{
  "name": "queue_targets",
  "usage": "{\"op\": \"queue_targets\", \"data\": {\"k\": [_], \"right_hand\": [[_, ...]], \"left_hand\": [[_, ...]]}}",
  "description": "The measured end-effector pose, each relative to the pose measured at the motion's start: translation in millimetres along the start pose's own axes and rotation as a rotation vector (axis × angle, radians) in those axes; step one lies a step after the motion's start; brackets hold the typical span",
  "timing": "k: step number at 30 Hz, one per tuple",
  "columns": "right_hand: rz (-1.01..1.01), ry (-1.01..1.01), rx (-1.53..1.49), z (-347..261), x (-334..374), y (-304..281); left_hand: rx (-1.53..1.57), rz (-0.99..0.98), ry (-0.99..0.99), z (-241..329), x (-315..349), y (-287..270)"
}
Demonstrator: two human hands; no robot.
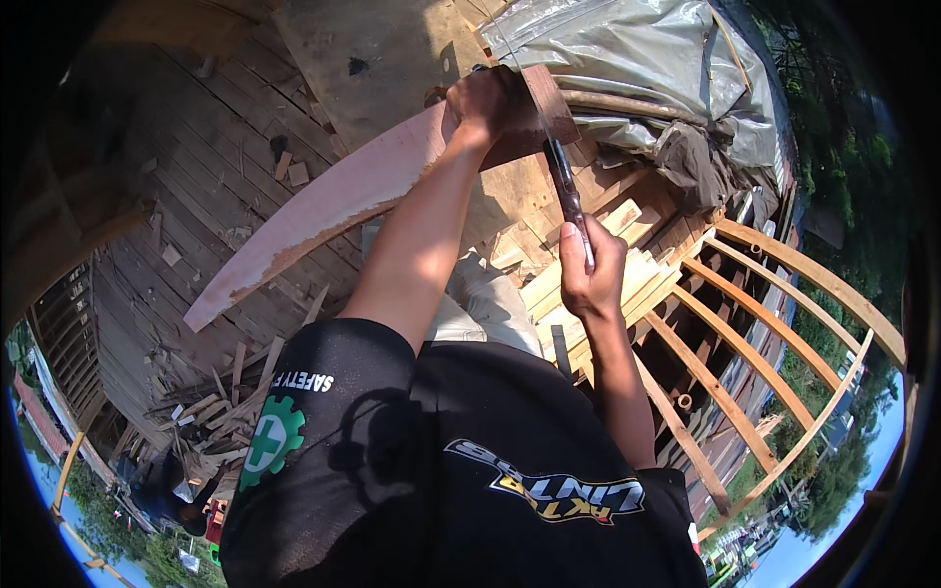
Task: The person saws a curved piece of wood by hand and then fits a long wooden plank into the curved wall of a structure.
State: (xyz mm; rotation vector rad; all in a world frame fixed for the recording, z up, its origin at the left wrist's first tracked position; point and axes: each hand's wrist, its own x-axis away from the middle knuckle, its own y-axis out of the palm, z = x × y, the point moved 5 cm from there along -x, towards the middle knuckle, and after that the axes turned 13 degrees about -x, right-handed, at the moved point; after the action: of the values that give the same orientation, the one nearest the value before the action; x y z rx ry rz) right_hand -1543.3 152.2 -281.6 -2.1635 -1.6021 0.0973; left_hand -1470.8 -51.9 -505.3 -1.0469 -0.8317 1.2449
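Note:
A thick curved timber tapers from its dark square-cut end, up ahead of me, to a narrow tip at lower left. My left hand grips it near the thick end; shadow hides most of the fingers. Lower and to the right, my right hand is wrapped around the dark straight handle of a long thin-bladed tool. The blade shows edge-on as a thin line, running up alongside the timber's end. Whether it is in the wood or beside it, I cannot tell.
Grey planking with scattered offcuts spreads out on the left, with a scrap heap below. A plastic sheet covers something at the upper right. Light boards lie beyond my right hand, beside curved wooden ribs. Another person appears at lower left.

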Motion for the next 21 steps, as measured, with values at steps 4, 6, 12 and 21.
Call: {"op": "queue_targets", "data": {"k": [4,6,12,21], "right_hand": [[-0.107,0.042,0.021,11.8,105.2,-58.8],[-0.088,-0.052,0.187,-4.7,164.5,-90.7],[-0.036,0.038,0.044,1.6,23.3,-23.0],[-0.111,0.014,0.128,-8.7,150.5,-86.5]], "left_hand": [[0.115,-0.007,-0.145,-3.0,-11.8,-21.3],[0.127,0.002,-0.107,7.6,5.8,-43.0],[0.002,-0.010,-0.069,1.7,5.2,-5.1],[0.058,0.016,-0.083,3.4,4.4,-23.9]]}}
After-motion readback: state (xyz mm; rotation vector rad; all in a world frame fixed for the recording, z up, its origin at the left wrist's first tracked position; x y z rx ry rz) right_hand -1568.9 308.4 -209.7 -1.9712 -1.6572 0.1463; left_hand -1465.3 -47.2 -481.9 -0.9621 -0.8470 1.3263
